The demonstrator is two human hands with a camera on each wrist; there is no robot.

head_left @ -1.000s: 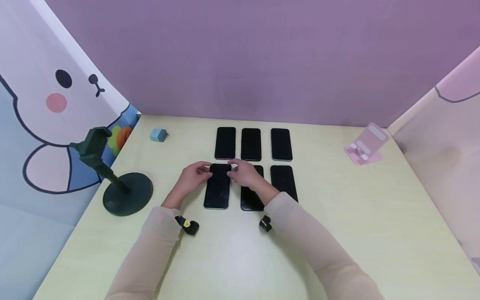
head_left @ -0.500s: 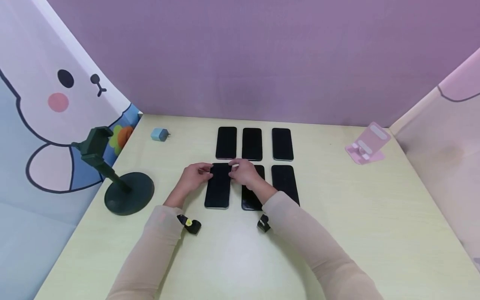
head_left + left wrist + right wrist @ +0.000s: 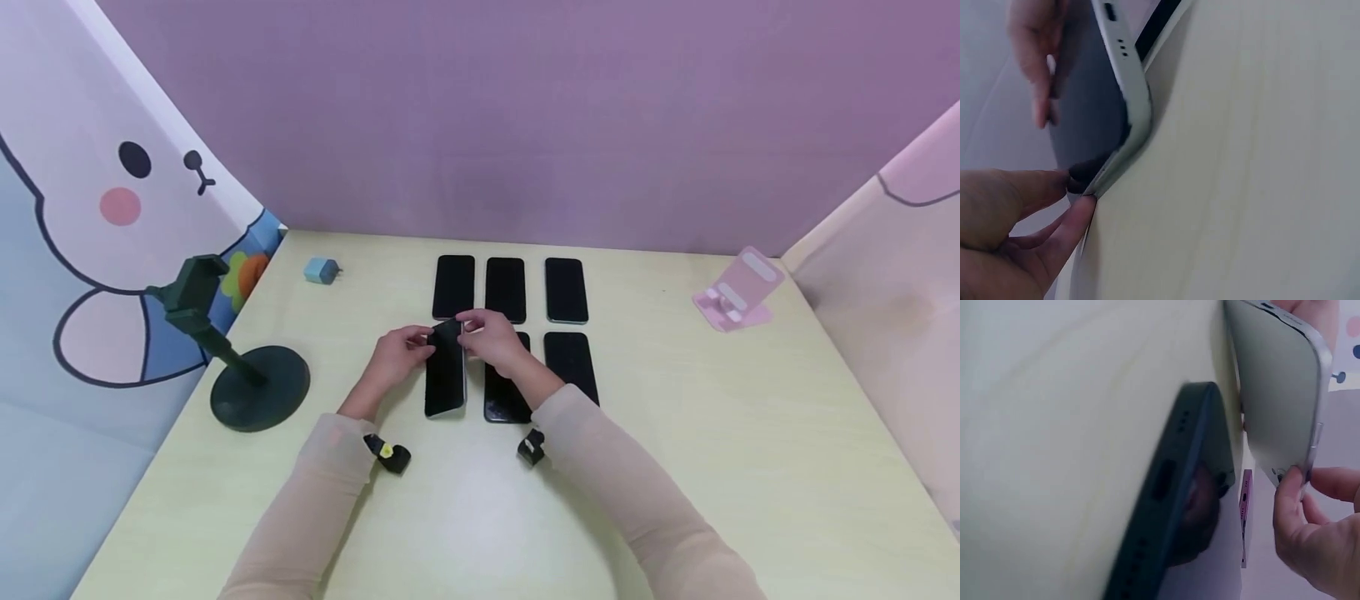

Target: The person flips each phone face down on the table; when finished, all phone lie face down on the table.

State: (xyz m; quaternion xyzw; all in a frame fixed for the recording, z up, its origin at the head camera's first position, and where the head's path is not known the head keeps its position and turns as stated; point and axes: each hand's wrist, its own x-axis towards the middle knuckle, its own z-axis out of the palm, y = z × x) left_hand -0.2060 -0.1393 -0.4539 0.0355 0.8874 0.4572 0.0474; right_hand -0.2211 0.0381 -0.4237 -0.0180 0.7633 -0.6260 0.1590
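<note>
Head view: bright, even, diffuse light; soft sheen on the table (image 3: 480, 508) in front of me, only faint shadows under my sleeves. Wide-angle bending at the frame edges. Left wrist view: dimmer, close-range blur on my left hand (image 3: 1004, 244). Right wrist view: dark phone (image 3: 1166, 506) out of focus, reflecting my right hand (image 3: 1316, 537).

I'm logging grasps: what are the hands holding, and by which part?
Both the left hand and right hand pinch the phone at its far end, tilting it up on one long edge.
</note>
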